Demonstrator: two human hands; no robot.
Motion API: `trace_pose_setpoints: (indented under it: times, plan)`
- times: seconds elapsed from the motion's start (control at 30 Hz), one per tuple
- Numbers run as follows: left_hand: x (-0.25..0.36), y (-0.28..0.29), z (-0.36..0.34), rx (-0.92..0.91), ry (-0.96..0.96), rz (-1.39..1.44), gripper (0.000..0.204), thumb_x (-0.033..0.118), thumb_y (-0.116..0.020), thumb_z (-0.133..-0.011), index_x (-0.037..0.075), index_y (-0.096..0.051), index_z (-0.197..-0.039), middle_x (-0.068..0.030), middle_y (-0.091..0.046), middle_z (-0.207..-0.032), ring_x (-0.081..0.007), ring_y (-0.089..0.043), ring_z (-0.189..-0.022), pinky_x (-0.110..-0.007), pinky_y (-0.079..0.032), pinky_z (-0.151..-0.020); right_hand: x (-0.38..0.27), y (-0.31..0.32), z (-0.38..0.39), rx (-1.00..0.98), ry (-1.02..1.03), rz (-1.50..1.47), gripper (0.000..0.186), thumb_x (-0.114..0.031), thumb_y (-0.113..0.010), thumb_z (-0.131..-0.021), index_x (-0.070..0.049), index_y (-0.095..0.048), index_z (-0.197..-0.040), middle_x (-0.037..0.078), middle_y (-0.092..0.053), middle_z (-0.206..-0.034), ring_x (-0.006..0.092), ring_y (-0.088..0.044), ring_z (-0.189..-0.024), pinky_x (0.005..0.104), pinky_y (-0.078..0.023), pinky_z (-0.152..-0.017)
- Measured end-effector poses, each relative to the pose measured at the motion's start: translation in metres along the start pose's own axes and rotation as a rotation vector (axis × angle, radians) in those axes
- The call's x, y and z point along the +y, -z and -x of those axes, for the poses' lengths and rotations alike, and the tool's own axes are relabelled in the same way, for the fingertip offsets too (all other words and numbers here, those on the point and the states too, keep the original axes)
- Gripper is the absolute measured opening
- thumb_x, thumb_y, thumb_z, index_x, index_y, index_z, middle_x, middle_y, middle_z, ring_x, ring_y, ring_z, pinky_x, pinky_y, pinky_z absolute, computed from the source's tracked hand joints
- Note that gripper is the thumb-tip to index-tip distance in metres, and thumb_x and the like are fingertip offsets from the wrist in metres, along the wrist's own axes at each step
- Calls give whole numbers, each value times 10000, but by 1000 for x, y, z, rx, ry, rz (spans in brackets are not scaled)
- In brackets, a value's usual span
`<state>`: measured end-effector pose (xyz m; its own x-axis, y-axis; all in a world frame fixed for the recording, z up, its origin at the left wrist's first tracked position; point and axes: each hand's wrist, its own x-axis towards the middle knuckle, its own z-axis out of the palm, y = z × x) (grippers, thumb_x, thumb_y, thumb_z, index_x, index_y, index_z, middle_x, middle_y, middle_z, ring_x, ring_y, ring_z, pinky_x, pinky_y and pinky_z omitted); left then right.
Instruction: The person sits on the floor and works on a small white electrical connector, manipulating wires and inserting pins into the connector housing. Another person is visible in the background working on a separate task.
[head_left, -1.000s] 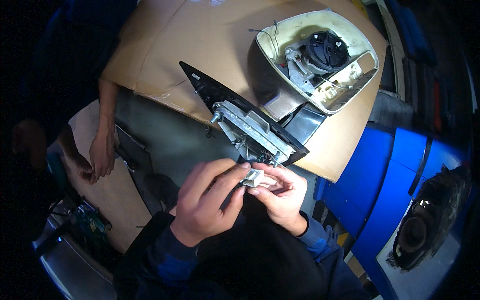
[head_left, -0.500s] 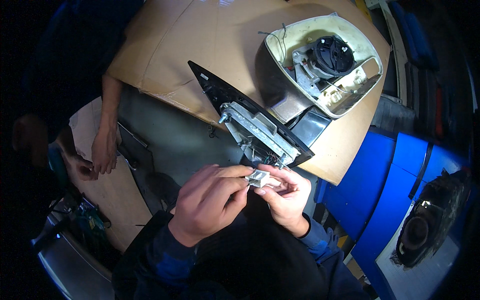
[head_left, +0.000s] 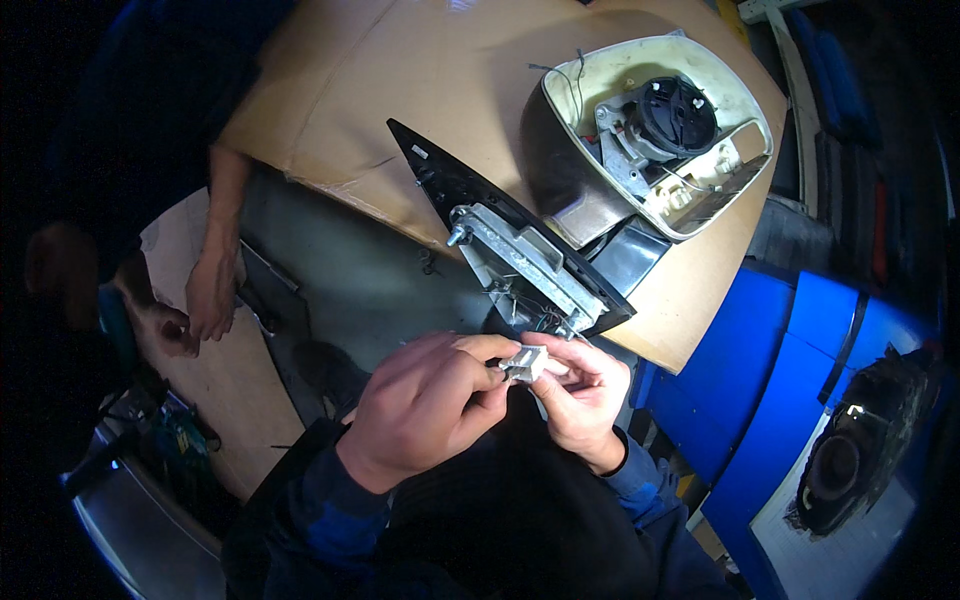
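A small white plug connector [head_left: 527, 364] with a row of slots sits between my hands, close to my body. My right hand [head_left: 590, 400] grips it with thumb and fingers. My left hand [head_left: 425, 405] is closed in a pinch at the connector's left end, its index finger touching the housing. Something small and dark shows at these fingertips, too little to name. Just beyond, wires [head_left: 545, 322] run near the metal bracket [head_left: 530, 262] on the black triangular base [head_left: 480, 205] of a car side mirror. The mirror housing [head_left: 560, 190] lies beyond with its open side up, showing a black round motor part [head_left: 677, 115].
The mirror rests on a cardboard-covered table [head_left: 340, 110], its base overhanging the near edge. On the left another person's hand [head_left: 210, 295] hangs beside a wooden board [head_left: 225, 400]. Blue panels [head_left: 720, 370] and a black round-centred part [head_left: 835, 465] are on the right.
The connector has moved slightly right and tilted in my fingers. My left fingertips have shifted along its left end. The whole scene has moved a little to the right in view.
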<state>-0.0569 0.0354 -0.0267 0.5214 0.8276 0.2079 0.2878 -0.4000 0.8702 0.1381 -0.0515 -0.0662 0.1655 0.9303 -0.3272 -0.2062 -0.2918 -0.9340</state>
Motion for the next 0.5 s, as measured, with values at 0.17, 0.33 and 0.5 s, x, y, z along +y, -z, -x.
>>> trace_pose_setpoints:
  times: [0.17, 0.33, 0.5]
  plan:
    - [-3, -1, 2, 42, 14, 17, 273, -50, -840, -833, 31, -606, -949, -143, -784, -1069, -308, -787, -890, -374, -625, -755, -7, -1, -4, -26, 62, 174, 335, 58, -796, -954, 88, -761, -1286, 142, -835, -1049, 160, -804, -949, 281, -636, -859]
    - [-12, -4, 6, 65, 142, 71, 275, -53, -840, -813, 38, -595, -898, -175, -811, -1029, -293, -820, -879, -354, -644, -742, -6, -4, -11, -52, 194, 357, 306, 31, -799, -965, 78, -757, -1264, 137, -836, -968, 168, -819, -842, 277, -642, -777]
    - [-30, -10, 11, 70, 291, 298, 249, -114, -758, -878, 5, -559, -966, -190, -784, -1044, -195, -777, -945, -320, -613, -808, -10, -4, -21, -96, 312, 552, 276, -34, -836, -960, 22, -758, -1219, 93, -797, -843, 169, -795, -712, 284, -613, -655]
